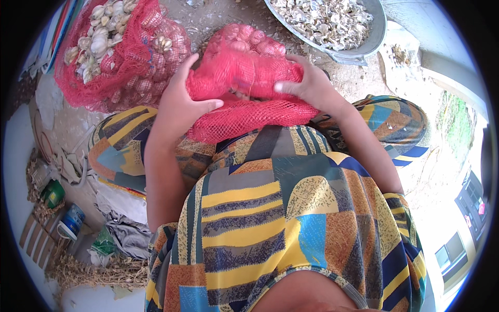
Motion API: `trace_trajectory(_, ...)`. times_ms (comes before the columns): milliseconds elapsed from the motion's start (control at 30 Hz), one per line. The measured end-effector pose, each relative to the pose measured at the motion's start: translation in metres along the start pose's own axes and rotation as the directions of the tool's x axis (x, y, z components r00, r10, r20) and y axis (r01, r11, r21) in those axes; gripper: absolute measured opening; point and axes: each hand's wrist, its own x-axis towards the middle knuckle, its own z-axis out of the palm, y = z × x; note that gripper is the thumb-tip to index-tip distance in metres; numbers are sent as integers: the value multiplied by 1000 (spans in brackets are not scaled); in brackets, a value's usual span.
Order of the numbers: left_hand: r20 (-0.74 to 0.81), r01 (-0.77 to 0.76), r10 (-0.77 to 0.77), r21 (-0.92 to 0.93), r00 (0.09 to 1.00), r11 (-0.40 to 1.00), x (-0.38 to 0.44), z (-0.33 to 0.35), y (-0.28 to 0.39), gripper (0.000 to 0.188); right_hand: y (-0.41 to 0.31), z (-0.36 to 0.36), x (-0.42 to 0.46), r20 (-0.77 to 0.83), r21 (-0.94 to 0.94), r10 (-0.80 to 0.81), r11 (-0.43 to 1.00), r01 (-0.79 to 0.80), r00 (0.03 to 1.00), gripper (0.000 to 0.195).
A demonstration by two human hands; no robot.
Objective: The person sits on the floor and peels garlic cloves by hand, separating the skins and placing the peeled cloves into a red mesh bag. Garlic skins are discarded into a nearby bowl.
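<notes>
A red mesh bag (253, 74) of garlic bulbs lies before my lap, its loose mouth bunched in folds toward me. Bulbs (239, 35) show through the netting at its far end. My left hand (177, 99) is at the bag's left side, thumb and forefinger spread wide, the mesh against the palm; its other fingers are hidden. My right hand (312, 84) grips the bag's right side, thumb on top of the folds and fingers behind. A lower fold of netting (253, 119) rests over my lap.
A larger red mesh bag (156, 66) stands at upper left, with loose garlic bulbs (99, 41) on its top. A metal basin (378, 27) of garlic skins is at upper right, beside a clear plastic bag (401, 58). A blue bucket (72, 220) and dry stalks (101, 269) lie lower left.
</notes>
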Motion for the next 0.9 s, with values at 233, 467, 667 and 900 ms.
trace_trajectory(233,56,336,-385,-615,921,713,10,1,-2,40,-34,-3,-8,44,454,-40,891,15,998,25)
trace_trajectory(467,-143,28,-379,-912,914,410,-6,-15,60,35,-90,-24,-35,-384,650,-63,690,318,921,20)
trace_trajectory(667,-272,-208,-317,-953,909,220,-20,-22,96,61,-122,-43,-56,-374,790,-211,437,430,903,40)
trace_trajectory(900,-172,-151,-143,-977,975,151,-22,-21,98,43,-120,-35,-39,-372,761,-343,419,495,862,34)
